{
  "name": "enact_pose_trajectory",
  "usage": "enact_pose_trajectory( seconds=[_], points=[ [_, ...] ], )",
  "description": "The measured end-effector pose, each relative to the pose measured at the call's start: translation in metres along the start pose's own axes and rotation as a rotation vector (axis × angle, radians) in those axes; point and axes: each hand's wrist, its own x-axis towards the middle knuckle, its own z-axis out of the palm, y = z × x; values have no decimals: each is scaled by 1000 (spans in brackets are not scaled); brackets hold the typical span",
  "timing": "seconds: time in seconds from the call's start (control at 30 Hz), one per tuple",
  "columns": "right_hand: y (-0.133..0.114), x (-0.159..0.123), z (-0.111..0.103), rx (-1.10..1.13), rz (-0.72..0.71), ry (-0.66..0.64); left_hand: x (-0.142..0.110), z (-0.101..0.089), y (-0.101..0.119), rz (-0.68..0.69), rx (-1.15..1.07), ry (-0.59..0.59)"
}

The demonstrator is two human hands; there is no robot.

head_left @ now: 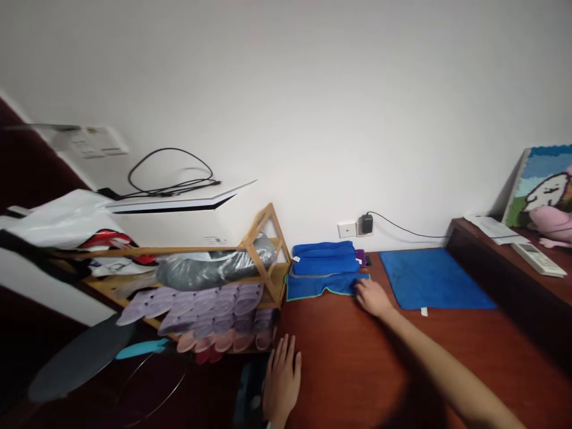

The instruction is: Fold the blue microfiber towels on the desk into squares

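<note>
My right hand [373,297] reaches across the tabletop, its fingers closed at the right corner of a blue cloth [328,286] with a thin green edge. Close behind it, against the wall, lie folded blue cloths [325,262], with a bit of purple cloth [360,256] at their right end. My left hand [282,378] rests palm down at the table's left edge, fingers stretched out, holding nothing. To the right, a square blue cloth [433,277] is spread flat, a white tag at its front edge.
A wooden rack [268,256] with purple and pink slippers [214,310] stands left of the brown table [344,357]. A white box [183,223] with a black cable tops it. At right, a raised shelf [487,262] bears a remote control [538,259]. A black plug [367,223] sits in the wall.
</note>
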Motion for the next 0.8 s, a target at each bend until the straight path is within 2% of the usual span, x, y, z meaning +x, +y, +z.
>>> enact_pose_trajectory(
  seconds=[0.1, 0.13, 0.2, 0.27, 0.4, 0.5, 0.6, 0.7, 0.8],
  points=[
    [-89, 27, 17, 30, -79, -27, -1, -4, 5, -25, -29, -11],
    [-109, 35, 23, 25, -73, -36, -1, -5, 5, -29, -35, -13],
    [-134, 46, 32, 11, -38, -57, -3, -5, 6, -31, -43, -10],
    [-143, 52, 37, -3, 3, -74, -4, -4, 6, -32, -47, 3],
    [-141, 47, 36, -4, 24, -102, -6, -3, 7, -38, -48, 28],
    [-143, 22, 30, 24, -4, -139, -5, -4, 8, -45, -52, 31],
    [-150, -17, 21, 69, -29, -194, -3, -4, 9, -41, -55, 38],
    [-157, -47, 0, 132, -26, -223, -1, -3, 10, -51, -44, 36],
    [-161, -48, -41, 221, -3, -154, 0, -3, 11, -51, -32, 51]
  ],
)
